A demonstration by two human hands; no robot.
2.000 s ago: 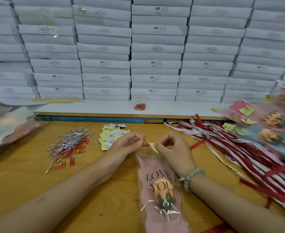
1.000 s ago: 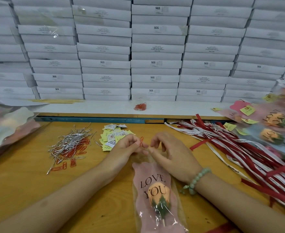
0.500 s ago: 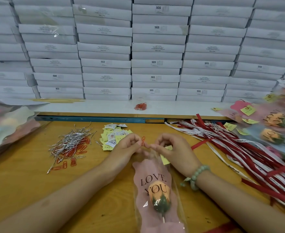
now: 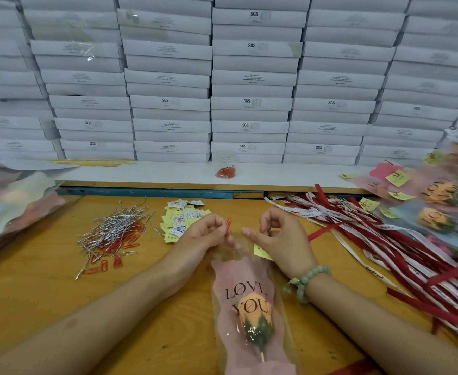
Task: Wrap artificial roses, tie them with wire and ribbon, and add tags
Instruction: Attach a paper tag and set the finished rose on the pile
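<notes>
A wrapped orange rose (image 4: 253, 311) lies on pink "LOVE YOU" paper inside a clear sleeve (image 4: 223, 269), stem toward me. My left hand (image 4: 204, 235) pinches a red paper clip (image 4: 228, 226) upright just above the sleeve's top edge. My right hand (image 4: 283, 239) hovers beside it with curled fingers, thumb pointing at the clip. A yellow tag (image 4: 261, 251) sticks out from under the right palm, apparently held there, over the sleeve's top right corner.
Silver wire ties (image 4: 114, 226) and loose red clips (image 4: 106, 265) lie left, with a pile of tags (image 4: 180, 219) beside them. Red and white ribbons (image 4: 390, 247) spread right, finished roses (image 4: 438, 198) beyond. Sleeves (image 4: 14, 201) lie far left. Stacked white boxes (image 4: 249, 77) wall the back.
The yellow tag went from my right fingertips to under the right palm. The sleeve slid slightly back toward me. The left hand kept the clip at the sleeve's top.
</notes>
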